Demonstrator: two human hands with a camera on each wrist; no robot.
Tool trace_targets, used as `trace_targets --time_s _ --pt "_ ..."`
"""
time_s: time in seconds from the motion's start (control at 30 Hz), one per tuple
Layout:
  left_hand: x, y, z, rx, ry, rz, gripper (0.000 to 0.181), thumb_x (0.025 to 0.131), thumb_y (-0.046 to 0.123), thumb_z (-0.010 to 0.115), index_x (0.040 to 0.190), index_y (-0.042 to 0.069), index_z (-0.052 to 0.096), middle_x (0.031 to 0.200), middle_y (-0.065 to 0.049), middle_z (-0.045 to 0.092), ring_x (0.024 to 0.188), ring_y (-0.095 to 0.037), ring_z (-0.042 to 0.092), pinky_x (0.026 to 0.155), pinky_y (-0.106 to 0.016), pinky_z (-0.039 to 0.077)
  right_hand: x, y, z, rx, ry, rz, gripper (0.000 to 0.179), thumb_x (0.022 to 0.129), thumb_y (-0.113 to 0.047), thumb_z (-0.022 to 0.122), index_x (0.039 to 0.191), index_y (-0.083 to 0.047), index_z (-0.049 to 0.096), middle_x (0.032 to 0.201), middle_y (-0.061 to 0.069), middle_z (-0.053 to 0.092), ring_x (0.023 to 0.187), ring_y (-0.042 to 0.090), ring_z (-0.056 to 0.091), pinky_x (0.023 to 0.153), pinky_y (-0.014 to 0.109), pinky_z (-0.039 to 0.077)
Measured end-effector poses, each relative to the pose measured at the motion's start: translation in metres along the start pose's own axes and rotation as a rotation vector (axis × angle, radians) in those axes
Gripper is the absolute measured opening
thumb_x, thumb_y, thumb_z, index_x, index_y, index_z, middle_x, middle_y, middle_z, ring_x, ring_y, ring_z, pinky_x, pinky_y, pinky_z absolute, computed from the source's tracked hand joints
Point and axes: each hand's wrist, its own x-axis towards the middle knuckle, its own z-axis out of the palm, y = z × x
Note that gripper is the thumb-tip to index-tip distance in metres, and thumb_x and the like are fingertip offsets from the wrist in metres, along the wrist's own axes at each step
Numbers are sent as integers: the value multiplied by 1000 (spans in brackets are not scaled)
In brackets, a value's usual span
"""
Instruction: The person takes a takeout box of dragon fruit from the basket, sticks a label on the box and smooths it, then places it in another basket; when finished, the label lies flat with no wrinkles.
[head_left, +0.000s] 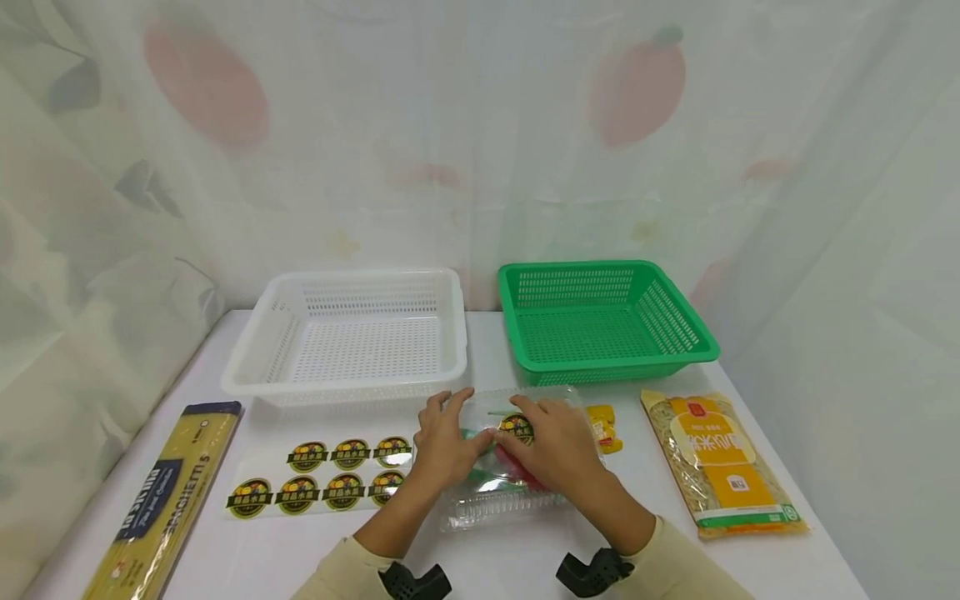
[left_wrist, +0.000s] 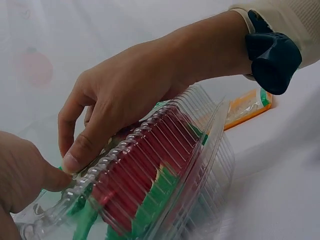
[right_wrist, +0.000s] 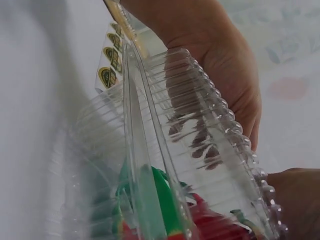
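Observation:
In the head view a clear plastic clamshell box [head_left: 498, 506] lies on the table with its lid down. Red and green items [left_wrist: 132, 177] show through its ribbed wall; their kind is unclear. A round black-and-gold sticker [head_left: 517, 427] is on the lid. My left hand [head_left: 442, 447] rests on the lid's left part, thumb reaching toward the sticker. From the right, my right hand [head_left: 557, 446] lies over the lid, its thumb at the sticker's lower edge. The thumbs almost meet. Neither hand grips anything visible; the right fingertips are partly hidden.
A sheet of matching stickers [head_left: 321, 471] lies left of the box. Behind stand a white basket [head_left: 345, 387] and a green basket [head_left: 615, 367]. Spaghetti [head_left: 161, 508] lies far left, a noodle pack [head_left: 720, 462] at right, and a small yellow packet [head_left: 604, 429] beside the box.

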Motion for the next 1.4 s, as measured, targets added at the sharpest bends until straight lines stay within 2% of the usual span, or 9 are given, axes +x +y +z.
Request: trace_targets --time_s 0.2,0.43,0.7,0.77,0.87,0.97,1.03,1.27,1.4 --pt "0 0 1 2 1 3 63 83 27 77 138 12 50 139 -23 35 126 -43 32 90 -65 29 4 -1 0 -78 10 67 62 82 -59 67 121 -11 66 91 12 68 80 31 64 61 42 49" --pt "-1 -2 2 -16 28 14 63 82 24 78 137 11 51 138 -23 36 125 -43 33 90 -65 28 10 3 1 -17 -11 152 51 86 -46 70 123 -11 65 100 11 70 86 32 66 66 45 52" --pt "0 -2 4 -37 56 28 62 80 23 79 135 9 53 136 -22 38 123 -43 34 89 -65 28 7 10 0 28 50 102 35 88 -26 71 120 -13 66 104 10 70 91 31 65 70 48 51" --pt "-1 -3 4 -39 60 27 62 80 23 79 135 10 53 136 -22 39 123 -42 34 89 -64 28 5 10 0 16 66 71 38 86 -29 74 119 -12 66 103 11 69 93 30 65 70 47 51" --pt "-2 -3 4 -40 62 21 63 80 24 80 135 10 54 136 -22 38 124 -42 33 89 -64 28 1 7 1 -30 59 47 51 82 -47 74 119 -12 66 97 10 68 88 30 64 64 46 49" --pt "-3 -4 4 -41 62 17 63 80 25 80 135 11 54 136 -22 38 125 -42 33 89 -64 27 -3 4 1 -83 24 59 66 78 -63 68 122 -15 64 93 9 64 84 29 61 61 44 45" --pt "-3 -5 5 -39 63 21 63 80 26 80 135 11 54 136 -22 38 125 -42 33 89 -64 27 -4 3 0 -82 3 85 68 79 -65 66 125 -16 63 94 8 62 86 29 60 63 44 44" --pt "-3 -7 6 -42 69 30 63 80 26 79 135 11 54 135 -20 39 123 -40 34 89 -63 27 -6 10 -3 84 71 97 40 87 -29 74 122 -13 65 107 8 68 98 28 63 74 47 48" --pt "-3 -9 6 -53 74 30 64 80 28 79 136 12 53 136 -19 39 124 -39 34 89 -62 27 -5 15 -3 143 111 80 34 87 -17 73 120 -11 66 107 6 69 88 24 64 72 43 50"
